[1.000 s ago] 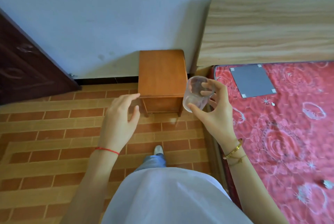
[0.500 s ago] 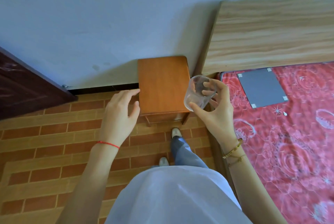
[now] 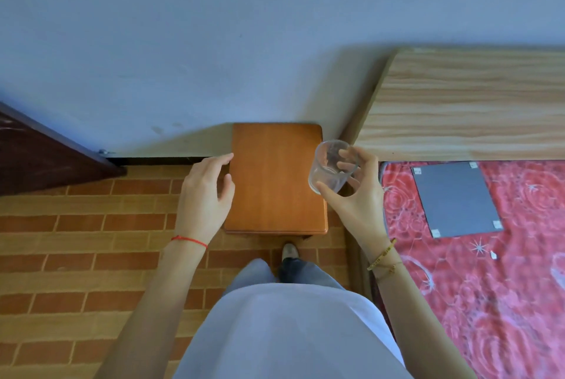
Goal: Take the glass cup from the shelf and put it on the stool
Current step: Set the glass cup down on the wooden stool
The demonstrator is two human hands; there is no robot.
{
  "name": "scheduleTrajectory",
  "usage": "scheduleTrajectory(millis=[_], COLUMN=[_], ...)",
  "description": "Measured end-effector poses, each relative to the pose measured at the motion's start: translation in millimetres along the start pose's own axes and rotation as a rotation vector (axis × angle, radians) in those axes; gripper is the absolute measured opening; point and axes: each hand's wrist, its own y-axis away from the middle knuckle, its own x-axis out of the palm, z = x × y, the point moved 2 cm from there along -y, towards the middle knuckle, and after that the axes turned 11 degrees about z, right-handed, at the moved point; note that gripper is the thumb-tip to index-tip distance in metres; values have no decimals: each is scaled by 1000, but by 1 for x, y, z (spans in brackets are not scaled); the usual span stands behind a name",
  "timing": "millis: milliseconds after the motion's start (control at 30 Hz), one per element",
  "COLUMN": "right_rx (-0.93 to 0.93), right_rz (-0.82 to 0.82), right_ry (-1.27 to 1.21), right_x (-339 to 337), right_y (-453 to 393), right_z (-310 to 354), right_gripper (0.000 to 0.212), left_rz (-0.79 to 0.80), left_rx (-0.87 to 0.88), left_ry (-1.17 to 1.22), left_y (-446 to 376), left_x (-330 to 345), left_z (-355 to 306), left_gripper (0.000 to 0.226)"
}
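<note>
Closer now, stool (image 3: 276,177) legs hidden; right hand (image 3: 356,198) grips glass cup (image 3: 331,166), left hand (image 3: 204,195) spread.

Your right hand (image 3: 356,198) grips the cup (image 3: 332,166) between thumb and fingers (image 3: 347,153); your left hand (image 3: 205,195) hangs empty, fingers loosely spread.

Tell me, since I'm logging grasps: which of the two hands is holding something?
The right hand: its fingers wrap the glass cup, held beside the stool. The left hand, with the red wrist string, is open and holds nothing.
</note>
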Motion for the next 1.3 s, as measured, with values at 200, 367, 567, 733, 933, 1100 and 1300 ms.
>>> scheduleTrajectory(millis=[200, 367, 567, 733, 933, 1100, 1300], right_rx=[63, 119, 177, 187, 215, 217, 184], right_rz=[46, 84, 108, 129, 140, 135, 155], right_ry=[17, 54, 95, 139, 148, 153, 146], right_x=[7, 26, 58, 88, 128, 159, 189], right_y=[-58, -99, -148, -189, -238, -270, -298], right_z=[-26, -55, -107, -164, -242, -299, -348], right_gripper=[77, 76, 74, 75, 75, 74, 73], left_rz=[-42, 11, 126, 181, 266, 336, 301], left_rx=[3, -36, -105, -146, -165, -227, -312], left_ry=[-50, -81, -141, -195, -290, -337, -341], left_y=[-53, -93, -137, -174, -212, -219, -219], left_x=[36, 68, 123, 175, 249, 310, 359], left_z=[20, 54, 104, 144, 194, 227, 254], left_gripper=[34, 36, 39, 45, 47, 50, 53])
